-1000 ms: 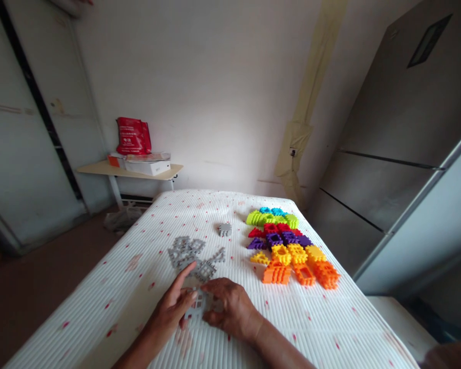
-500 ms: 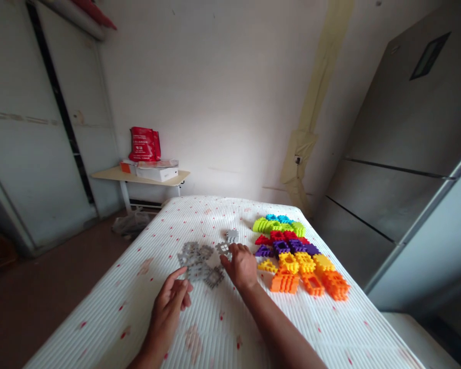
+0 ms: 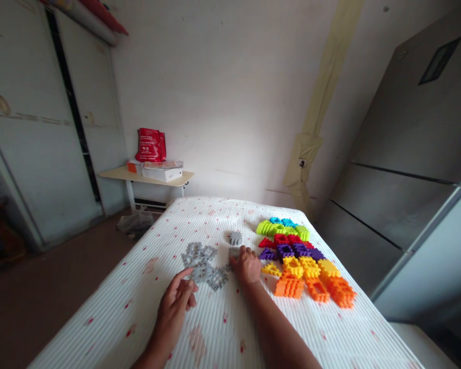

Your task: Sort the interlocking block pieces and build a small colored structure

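Observation:
My right hand is on the bed-like surface with its fingers closed on a flat grey interlocking block, partly covered by the fingers. Just behind that block stands a small stack of grey blocks. To the left lies a loose pile of grey blocks, some with cut-out windows. My left hand hovers at the near edge of this pile, fingers apart and holding nothing.
Sorted rows stand at right: orange blocks, yellow, purple, red, green and blue. A white quilted cover lies beneath. Beyond are a side table and a fridge.
My right hand has carried a grey windowed block from beside my left hand forward to near the grey stack and lowered it. My left hand has let go and opened. The view has shifted slightly.

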Demonstrator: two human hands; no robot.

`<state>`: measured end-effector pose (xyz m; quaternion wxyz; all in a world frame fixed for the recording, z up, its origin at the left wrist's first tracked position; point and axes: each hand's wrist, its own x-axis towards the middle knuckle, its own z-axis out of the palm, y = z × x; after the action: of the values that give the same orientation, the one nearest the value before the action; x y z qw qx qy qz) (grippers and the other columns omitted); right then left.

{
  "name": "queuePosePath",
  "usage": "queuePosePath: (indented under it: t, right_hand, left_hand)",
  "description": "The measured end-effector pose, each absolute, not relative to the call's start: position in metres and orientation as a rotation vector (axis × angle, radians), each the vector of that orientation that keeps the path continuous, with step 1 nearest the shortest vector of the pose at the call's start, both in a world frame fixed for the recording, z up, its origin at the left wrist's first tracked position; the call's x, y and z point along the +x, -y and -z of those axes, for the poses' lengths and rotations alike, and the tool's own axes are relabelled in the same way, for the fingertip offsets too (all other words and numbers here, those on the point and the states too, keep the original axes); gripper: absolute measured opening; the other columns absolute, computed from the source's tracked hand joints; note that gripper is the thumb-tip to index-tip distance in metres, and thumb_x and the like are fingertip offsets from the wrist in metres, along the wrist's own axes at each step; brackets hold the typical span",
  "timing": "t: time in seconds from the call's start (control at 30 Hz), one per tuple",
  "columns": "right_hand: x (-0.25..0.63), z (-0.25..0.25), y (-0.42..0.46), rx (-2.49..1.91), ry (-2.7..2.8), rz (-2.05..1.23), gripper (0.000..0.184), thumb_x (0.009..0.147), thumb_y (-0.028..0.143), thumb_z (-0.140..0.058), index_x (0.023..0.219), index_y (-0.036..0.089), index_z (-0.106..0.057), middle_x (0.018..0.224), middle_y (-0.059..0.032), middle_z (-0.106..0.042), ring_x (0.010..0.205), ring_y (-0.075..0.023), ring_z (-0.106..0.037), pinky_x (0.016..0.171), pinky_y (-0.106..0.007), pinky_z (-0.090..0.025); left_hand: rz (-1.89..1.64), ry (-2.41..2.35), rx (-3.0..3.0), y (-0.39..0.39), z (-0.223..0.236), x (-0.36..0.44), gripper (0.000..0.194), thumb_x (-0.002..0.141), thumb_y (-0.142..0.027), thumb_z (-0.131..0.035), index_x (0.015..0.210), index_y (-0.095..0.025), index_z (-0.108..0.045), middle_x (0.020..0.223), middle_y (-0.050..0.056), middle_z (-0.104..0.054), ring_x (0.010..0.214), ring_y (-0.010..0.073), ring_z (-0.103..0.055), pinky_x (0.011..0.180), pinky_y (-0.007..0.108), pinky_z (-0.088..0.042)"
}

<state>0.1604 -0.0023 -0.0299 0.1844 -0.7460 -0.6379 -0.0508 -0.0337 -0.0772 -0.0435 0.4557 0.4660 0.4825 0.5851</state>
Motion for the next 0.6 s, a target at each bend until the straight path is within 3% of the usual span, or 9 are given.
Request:
queuePosePath:
  t: [0.1, 0.27, 0.6]
  right_hand:
    - [0.162, 0.028, 0.007, -2.1, 1.763, 0.132, 0.027, 0.081, 0.039, -0.059, 0.096, 0.017, -0.059, 0.095, -0.0096, -0.063, 0.088, -0.022, -0.06, 0.069, -0.028, -0.044]
    - [0.158, 0.024, 0.024, -1.838, 2.011, 0.106, 0.015, 0.085, 0.031, -0.054, 0.093, 0.021, -0.061, 0.099, -0.0058, -0.059, 0.094, -0.0189, -0.057, 0.072, -0.026, -0.044]
    - [0.143, 0.021, 0.04, -1.939, 2.113, 0.038, 0.019, 0.085, 0.03, -0.054, 0.09, 0.018, -0.068, 0.098, -0.0119, -0.064, 0.09, -0.0238, -0.06, 0.074, -0.036, -0.045]
  left_hand:
    - [-1.442, -1.189, 1.151, 0.078, 0.043, -0.034, 0.053, 0.075, -0.056, -0.057, 0.112, -0.019, -0.052, 0.068, -0.003, -0.059, 0.051, 0.0104, -0.049, 0.051, 0.023, -0.04]
    - [-1.438, -1.188, 1.134, 0.079, 0.041, -0.033, 0.052, 0.076, -0.055, -0.057, 0.113, -0.018, -0.052, 0.068, -0.002, -0.059, 0.051, 0.011, -0.049, 0.05, 0.024, -0.04]
    - [-1.452, -1.181, 1.127, 0.078, 0.043, -0.035, 0.052, 0.075, -0.055, -0.058, 0.111, -0.018, -0.053, 0.067, -0.002, -0.06, 0.05, 0.0114, -0.05, 0.05, 0.024, -0.04]
